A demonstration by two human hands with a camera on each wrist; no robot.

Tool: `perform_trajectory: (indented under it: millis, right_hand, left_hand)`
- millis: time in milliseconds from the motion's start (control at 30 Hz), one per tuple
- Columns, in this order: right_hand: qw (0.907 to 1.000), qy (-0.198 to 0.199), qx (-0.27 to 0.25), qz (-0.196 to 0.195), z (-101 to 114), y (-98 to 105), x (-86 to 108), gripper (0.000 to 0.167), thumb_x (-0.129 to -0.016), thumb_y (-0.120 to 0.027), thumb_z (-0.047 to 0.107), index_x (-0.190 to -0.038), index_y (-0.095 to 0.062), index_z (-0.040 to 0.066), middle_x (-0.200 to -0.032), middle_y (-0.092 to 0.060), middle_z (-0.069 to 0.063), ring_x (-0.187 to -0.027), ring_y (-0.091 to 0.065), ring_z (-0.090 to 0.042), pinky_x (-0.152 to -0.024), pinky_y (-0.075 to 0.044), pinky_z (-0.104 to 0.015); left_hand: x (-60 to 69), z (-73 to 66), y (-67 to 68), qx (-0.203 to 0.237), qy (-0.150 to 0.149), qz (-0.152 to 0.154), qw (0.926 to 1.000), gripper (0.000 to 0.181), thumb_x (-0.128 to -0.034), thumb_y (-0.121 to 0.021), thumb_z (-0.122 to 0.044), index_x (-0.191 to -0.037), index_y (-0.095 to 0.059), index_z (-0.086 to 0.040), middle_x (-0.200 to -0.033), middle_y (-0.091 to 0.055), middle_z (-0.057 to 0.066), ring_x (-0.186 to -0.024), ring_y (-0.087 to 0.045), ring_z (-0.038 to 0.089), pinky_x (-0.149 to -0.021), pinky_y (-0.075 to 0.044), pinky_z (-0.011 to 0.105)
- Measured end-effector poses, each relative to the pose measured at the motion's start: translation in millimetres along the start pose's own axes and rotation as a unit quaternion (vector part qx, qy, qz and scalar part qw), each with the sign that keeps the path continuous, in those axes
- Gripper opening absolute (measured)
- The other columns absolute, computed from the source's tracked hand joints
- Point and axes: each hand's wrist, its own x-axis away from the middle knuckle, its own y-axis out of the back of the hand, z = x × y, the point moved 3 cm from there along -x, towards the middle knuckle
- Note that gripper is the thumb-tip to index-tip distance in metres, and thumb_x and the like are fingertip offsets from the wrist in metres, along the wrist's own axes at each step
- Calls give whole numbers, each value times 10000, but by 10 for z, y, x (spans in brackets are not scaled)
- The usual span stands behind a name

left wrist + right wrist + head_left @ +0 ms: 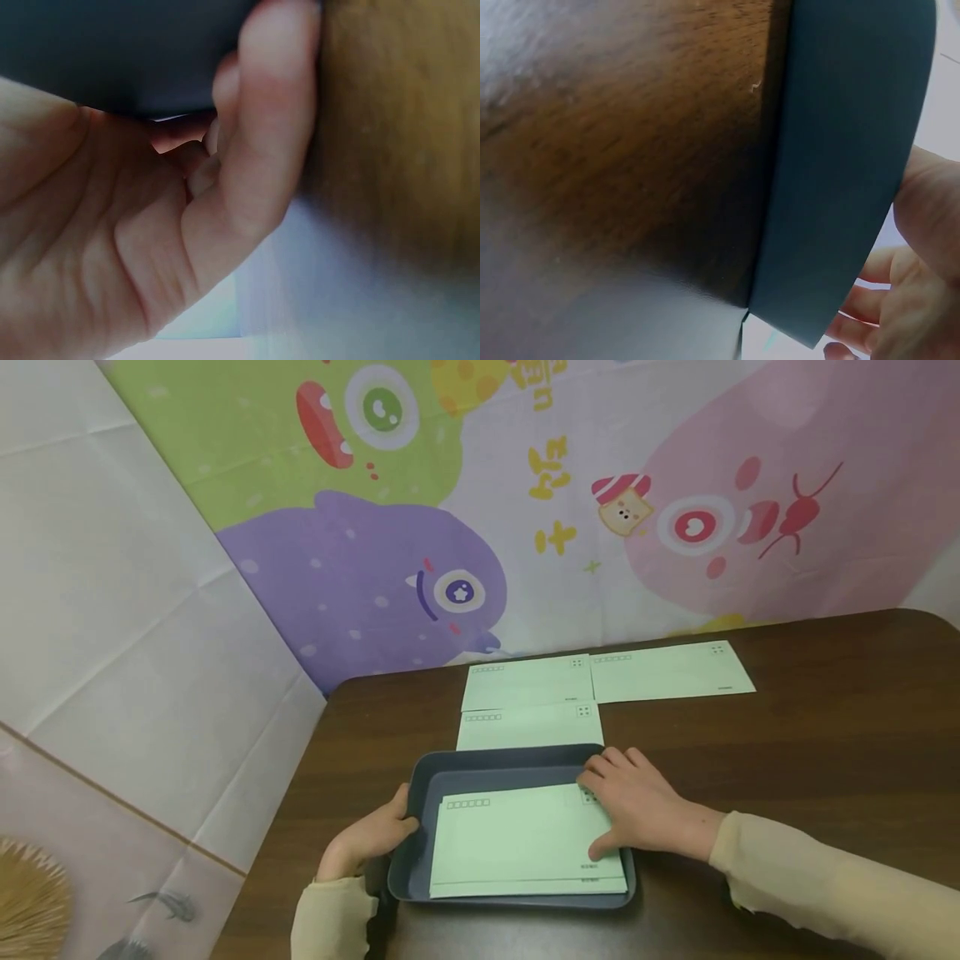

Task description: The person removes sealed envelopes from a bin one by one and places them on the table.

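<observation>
A dark blue-grey tray (517, 760) stands near the table's front edge, holding a stack of pale green envelopes (517, 839). My left hand (371, 835) grips the tray's left wall, thumb at the rim; in the left wrist view the left hand's fingers (259, 127) curl against the dark tray side (135, 52). My right hand (645, 806) reaches over the tray's right rim, fingers near the far corner and thumb over the top envelope. The right wrist view shows the tray's outer wall (847, 150) with the right hand (915, 300) beyond it.
Two envelopes (528, 683) (667, 672) lie side by side at the back of the dark wooden table (787, 760). Another envelope (528, 728) lies in front of the left one, partly hidden by the tray. A cartoon-printed cloth (555, 593) hangs behind the table.
</observation>
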Motion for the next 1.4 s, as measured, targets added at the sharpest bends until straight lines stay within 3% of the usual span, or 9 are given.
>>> perform_trajectory:
  millis: [167,300,600,833,1000,1167,1400]
  right_hand:
    - [9999,-36,17,146,7,-7,-7,807,-505,-751,621,-1081,-606,75,-1018,-560,-49,-912,-454,-219,-738,-308,-369]
    - [9998,-51,24,201,6,-14,-12,803,-509,-757,610,-1085,-605,71,-1002,-553,-51,-892,-451,-216,-728,-300,-364]
    - [9996,-38,-176,205,12,-16,-31,836,-494,-781,585,-1114,-591,58,-939,-472,-31,-839,-402,-197,-720,-274,-347]
    - [9984,-116,-536,124,6,-8,-37,880,-466,-819,536,-1147,-560,42,-866,-358,3,-711,-328,-128,-679,-229,-305]
    - [9968,-133,-790,64,13,-13,-17,854,-478,-831,492,-1172,-550,81,-974,-398,-36,-807,-372,-144,-688,-255,-300]
    - [9944,-188,-1025,-149,16,-15,6,840,-507,-833,466,-1214,-532,127,-1140,-419,-91,-946,-414,-170,-734,-302,-313]
    - [9897,-120,-1387,-344,36,-4,20,736,-578,-810,436,-1205,-516,188,-889,-403,64,-765,-338,-63,-736,-253,-302]
  left_hand:
    - [10,-20,-4,0,-29,-34,10000,580,-891,-399,-50,-1410,-156,37,-1456,-211,211,-1307,-244,342,-1045,-194,551]
    - [8,-19,-9,-38,1,-31,10000,598,-898,-396,-58,-1419,-123,49,-1471,-178,222,-1334,-206,350,-1054,-174,551]
    - [5,-22,-12,74,45,-81,9999,513,-888,-411,-47,-1366,-236,8,-1387,-304,176,-1212,-333,319,-1005,-257,539]
    - [6,-10,5,43,1,-3,10000,589,-895,-399,-55,-1419,-141,25,-1461,-202,201,-1310,-239,336,-1044,-195,553]
    - [3,1,3,-5,-33,29,10000,619,-897,-395,-58,-1431,-95,34,-1481,-154,210,-1338,-192,346,-1053,-173,553]
    - [-11,7,0,-103,-69,-56,9999,567,-888,-404,-53,-1399,-175,33,-1440,-234,206,-1277,-283,329,-1033,-228,536]
    - [-23,14,3,-67,-119,-117,9998,529,-872,-416,-50,-1364,-232,14,-1398,-292,189,-1200,-345,308,-982,-289,505]
